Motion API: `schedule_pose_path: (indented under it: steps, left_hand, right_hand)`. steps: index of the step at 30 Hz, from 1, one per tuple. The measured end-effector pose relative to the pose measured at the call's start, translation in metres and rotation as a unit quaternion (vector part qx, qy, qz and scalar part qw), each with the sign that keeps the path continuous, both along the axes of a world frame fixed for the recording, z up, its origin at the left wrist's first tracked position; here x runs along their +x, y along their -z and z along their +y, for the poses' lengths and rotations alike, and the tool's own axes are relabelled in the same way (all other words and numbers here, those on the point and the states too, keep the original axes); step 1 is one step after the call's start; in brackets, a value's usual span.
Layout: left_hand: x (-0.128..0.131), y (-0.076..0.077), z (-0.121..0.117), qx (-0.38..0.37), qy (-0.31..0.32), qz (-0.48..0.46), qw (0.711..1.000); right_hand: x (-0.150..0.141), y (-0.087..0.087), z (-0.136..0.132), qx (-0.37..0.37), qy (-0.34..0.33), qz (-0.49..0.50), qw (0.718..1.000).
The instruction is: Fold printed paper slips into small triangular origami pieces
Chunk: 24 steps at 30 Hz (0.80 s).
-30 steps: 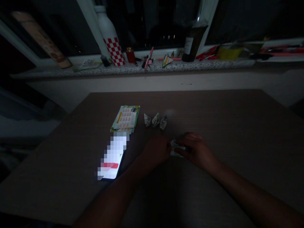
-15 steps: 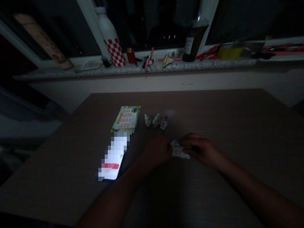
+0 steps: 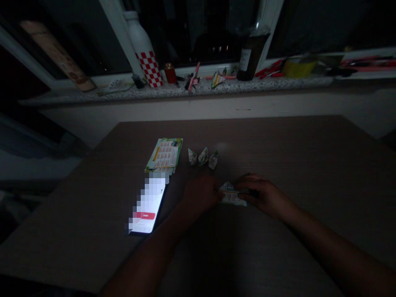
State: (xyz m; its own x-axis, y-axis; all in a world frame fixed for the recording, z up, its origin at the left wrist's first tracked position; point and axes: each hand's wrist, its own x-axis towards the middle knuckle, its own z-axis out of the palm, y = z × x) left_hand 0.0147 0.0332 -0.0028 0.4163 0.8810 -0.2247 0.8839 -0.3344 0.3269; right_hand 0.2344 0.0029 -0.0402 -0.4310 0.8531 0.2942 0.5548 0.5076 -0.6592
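A small folded piece of printed paper [image 3: 232, 198] lies on the table between my hands, its top coming to a point. My left hand [image 3: 202, 193] is closed at the paper's left end, thumb and fingertips pinching that edge. From the other side my right hand [image 3: 260, 194] grips the right end, thumb on the front and fingers curled behind. Just beyond stand three small folded paper shapes [image 3: 203, 157] in a row, with pointed tips. Dim light hides the exact placing of some fingertips.
Left of my hands lies a lit phone [image 3: 148, 206], and beyond it a stack of printed sheets [image 3: 163, 154]. The table [image 3: 293, 152] ends at a wall below a stone sill [image 3: 173, 91], which holds a checkered bottle [image 3: 149, 66], a dark bag [image 3: 247, 62] and small clutter.
My left hand has shifted slightly left along the paper, uncovering more of its left part. My right hand stays in place.
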Motion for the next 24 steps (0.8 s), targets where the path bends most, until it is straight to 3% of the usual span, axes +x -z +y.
schedule_pose_path:
  steps: [7, 15, 24]
  left_hand:
    - [-0.025, -0.001, 0.004, -0.039, -0.041, -0.01, 0.998]
    - [-0.023, -0.002, 0.003, -0.046, -0.053, -0.029, 0.997]
    - [-0.018, 0.0, 0.0, -0.025, -0.035, -0.049, 0.998]
  right_hand:
    - [0.0, 0.002, 0.0, 0.005, 0.001, 0.001, 1.0]
    - [0.0, 0.0, 0.001, 0.032, -0.006, -0.026, 0.999]
    - [-0.018, -0.001, 0.001, 0.066, 0.027, -0.15, 0.986]
